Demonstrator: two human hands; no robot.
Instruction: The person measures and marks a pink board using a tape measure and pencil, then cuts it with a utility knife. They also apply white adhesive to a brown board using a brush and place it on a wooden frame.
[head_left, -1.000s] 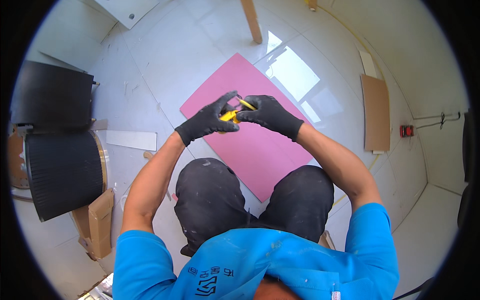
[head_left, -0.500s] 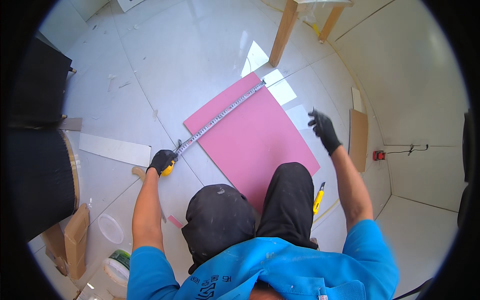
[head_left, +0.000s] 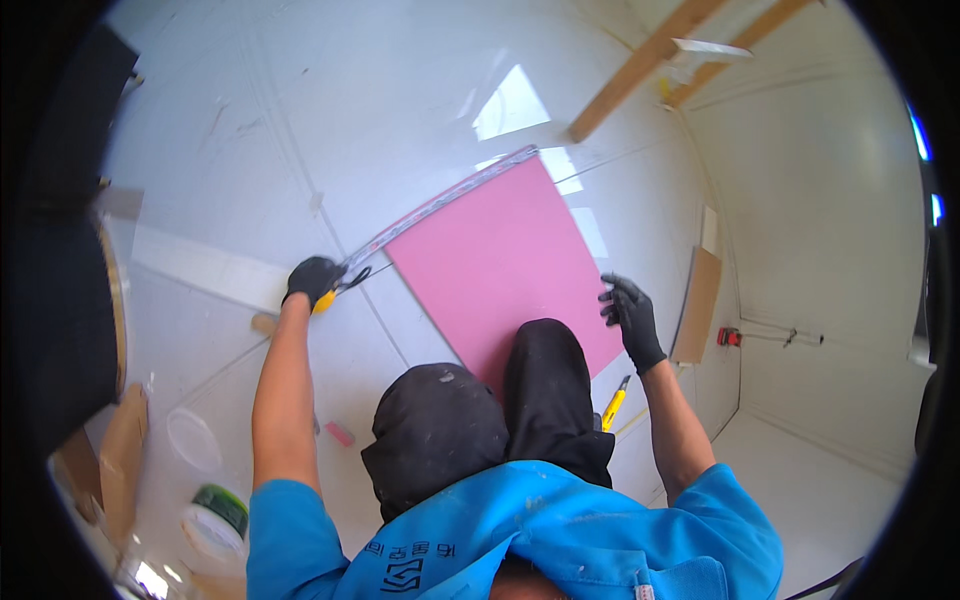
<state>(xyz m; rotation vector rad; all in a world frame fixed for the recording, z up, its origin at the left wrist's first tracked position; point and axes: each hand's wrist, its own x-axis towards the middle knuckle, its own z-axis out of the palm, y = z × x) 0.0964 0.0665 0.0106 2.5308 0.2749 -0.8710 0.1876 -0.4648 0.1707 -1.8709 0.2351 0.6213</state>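
Observation:
A pink board (head_left: 502,252) lies on the floor, with my right knee over its near part. My left hand (head_left: 312,277), in a dark glove, is closed round a yellow tape measure (head_left: 324,301) off the board's left side. Its drawn-out blade (head_left: 440,202) runs along the board's far edge to the far corner. A dark strap loops beside the case. By the board's right edge is my gloved right hand (head_left: 632,318), fingers apart and slightly bent, with nothing visible in them. A yellow utility knife (head_left: 614,406), blade out, lies to the right of my right knee.
Wooden legs (head_left: 640,75) stand at the far right. Near the right wall are a brown strip (head_left: 697,305) and a small red device (head_left: 729,337) with a cord. On the left are a white strip (head_left: 205,265), cardboard (head_left: 124,460), a round lid (head_left: 194,440) and a tub (head_left: 213,522).
The tape blade has shifted across the board to its far edge. My right hand has come nearer to me, beside the board's right edge. The whole view has tilted a little.

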